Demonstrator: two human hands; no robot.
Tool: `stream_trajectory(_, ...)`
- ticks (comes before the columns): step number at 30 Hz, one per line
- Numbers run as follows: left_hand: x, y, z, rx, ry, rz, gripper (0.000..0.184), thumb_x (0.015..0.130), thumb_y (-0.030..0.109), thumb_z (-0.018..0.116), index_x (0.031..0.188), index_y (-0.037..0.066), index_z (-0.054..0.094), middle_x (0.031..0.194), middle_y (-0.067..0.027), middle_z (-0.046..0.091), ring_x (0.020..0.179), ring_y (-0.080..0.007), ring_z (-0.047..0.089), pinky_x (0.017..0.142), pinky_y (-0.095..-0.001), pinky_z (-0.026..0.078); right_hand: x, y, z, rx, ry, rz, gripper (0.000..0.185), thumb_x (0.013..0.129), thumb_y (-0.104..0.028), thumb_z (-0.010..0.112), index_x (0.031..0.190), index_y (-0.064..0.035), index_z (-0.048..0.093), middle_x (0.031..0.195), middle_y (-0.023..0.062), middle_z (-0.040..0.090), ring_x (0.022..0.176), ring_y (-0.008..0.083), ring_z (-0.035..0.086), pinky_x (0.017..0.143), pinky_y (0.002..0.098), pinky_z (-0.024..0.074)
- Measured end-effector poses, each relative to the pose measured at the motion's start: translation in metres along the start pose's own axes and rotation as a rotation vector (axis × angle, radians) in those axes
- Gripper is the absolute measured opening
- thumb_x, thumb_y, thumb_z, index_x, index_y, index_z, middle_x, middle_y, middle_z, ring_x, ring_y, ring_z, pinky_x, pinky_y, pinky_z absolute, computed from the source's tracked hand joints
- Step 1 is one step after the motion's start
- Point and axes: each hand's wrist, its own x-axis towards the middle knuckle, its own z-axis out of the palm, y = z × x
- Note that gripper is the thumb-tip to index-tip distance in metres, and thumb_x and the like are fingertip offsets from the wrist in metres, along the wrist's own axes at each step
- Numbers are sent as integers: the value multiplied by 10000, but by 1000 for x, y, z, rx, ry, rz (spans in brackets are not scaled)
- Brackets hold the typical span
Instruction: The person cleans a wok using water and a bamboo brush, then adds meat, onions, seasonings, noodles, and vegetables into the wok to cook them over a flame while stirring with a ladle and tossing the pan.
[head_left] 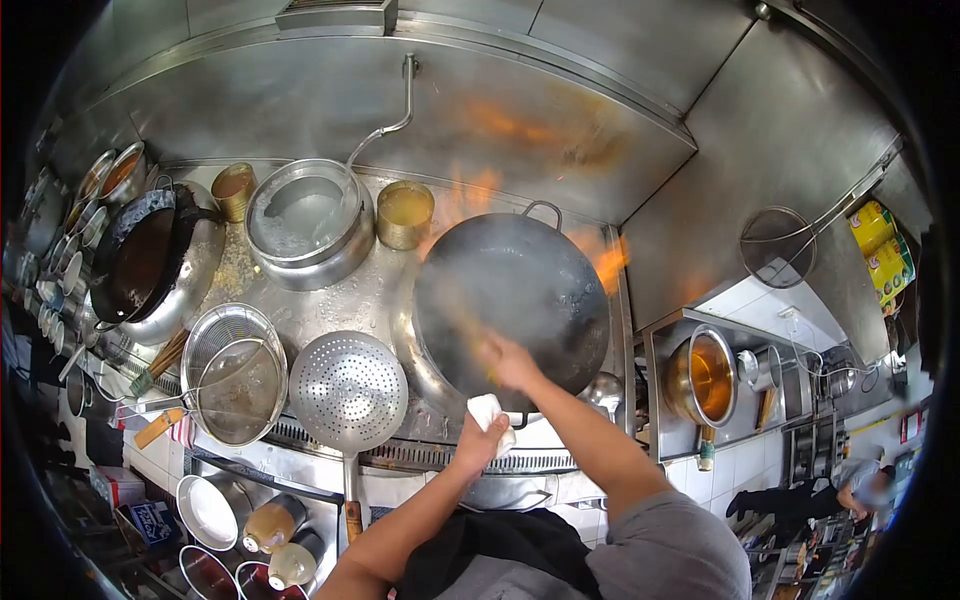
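Observation:
A large black wok [545,300] sits on the burner, with steam over it and flames around its far and right edges. My left hand [480,445] is closed on a folded white cloth [490,412] at the wok's near handle. Over the wok, my right hand [508,362] is closed on a blurred yellowish-brown stick-like tool [468,322] that reaches into the steam. Its working end is too smeared to make out. Left of the wok lies a perforated metal skimmer [348,390], its wooden handle toward me.
A water pot [308,225] stands under the tap [408,95], near a tin [405,215]. Strainers [235,375] and a second dark wok [145,255] are at left. A pot of orange liquid [705,375] stands right. A person [850,488] is in the background at right.

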Motion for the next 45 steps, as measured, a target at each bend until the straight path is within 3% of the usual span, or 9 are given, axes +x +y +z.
stream_trajectory(4, -7, 4, 5, -79, 25, 44, 342, 975, 222, 636, 1219, 23, 501, 1011, -48, 598, 889, -131, 570, 763, -308, 504, -45, 11, -131, -1, -377, 161, 508, 965, -505, 526, 1375, -209, 569, 1268, 162, 646, 1110, 346, 643, 928, 399, 514)
stream_trajectory(6, 0, 2, 5, -58, 16, 60, 338, 977, 230, 634, 1212, 24, 506, 998, -49, 600, 879, -131, 574, 751, -307, 505, 0, 71, -205, -731, 16, 448, 539, 948, -591, 480, 1326, -225, 597, 1121, 170, 702, 1016, 346, 680, 856, 484, 537)
stream_trajectory(9, 1, -3, 3, -22, 3, 33, 331, 980, 252, 630, 1194, 25, 520, 964, -46, 607, 843, -130, 581, 719, -300, 505, 29, 68, -202, -169, 874, 529, 576, 968, -547, 450, 1463, -254, 426, 1028, 221, 703, 959, 420, 676, 824, 528, 536)
stream_trajectory(13, -4, 13, -5, 13, -85, -97, 375, 964, 265, 649, 1185, -16, 534, 1052, -107, 626, 931, -166, 592, 823, -331, 503, 50, 61, -76, -299, 230, 464, 618, 948, -579, 445, 1103, -35, 695, 1134, 201, 687, 1021, 401, 671, 831, 480, 552)
stream_trajectory(20, -4, 0, -27, 11, -100, -46, 306, 991, 309, 607, 1129, 40, 557, 890, -28, 616, 736, -116, 572, 633, -295, 476, -70, -5, -150, -97, -559, 284, 529, 924, -571, 550, 1380, -303, 562, 1053, 130, 698, 883, 255, 672, 762, 390, 571)
stream_trajectory(25, -54, 27, -91, 233, -113, 42, 438, 909, 188, 684, 1266, 19, 495, 1084, -71, 608, 960, -175, 600, 830, -331, 507, -61, 112, -282, -279, 692, 396, 584, 999, -463, 462, 1486, -151, 384, 1203, 227, 651, 996, 348, 680, 778, 476, 551)
stream_trajectory(30, -89, -32, -166, 543, -75, 22, 641, 719, 90, 729, 1309, 52, 482, 1158, -142, 600, 1068, -307, 607, 954, -396, 474, -152, 194, -212, 396, 734, -44, 575, 1026, -440, 446, 1474, -80, 417, 1264, 140, 590, 1048, 237, 593, 961, 369, 466)
stream_trajectory(39, -120, -93, -150, 1065, 369, 228, 812, 660, 100, 816, 1388, 119, 456, 1237, -191, 631, 1138, -364, 614, 951, -430, 485, -316, 263, 48, 748, 124, 296, 604, 991, -325, 558, 1496, -50, 370, 1120, 189, 662, 874, 258, 675, 810, 373, 538)
stream_trajectory(45, -119, -77, -133, 1256, 513, -140, 1125, 662, 226, 864, 1554, 168, 182, 1364, -181, 570, 1232, -365, 561, 1043, -458, 440, -346, 268, -41, 604, -326, 270, 597, 960, -314, 620, 1477, -119, 394, 1019, 115, 654, 793, 203, 634, 653, 345, 536)
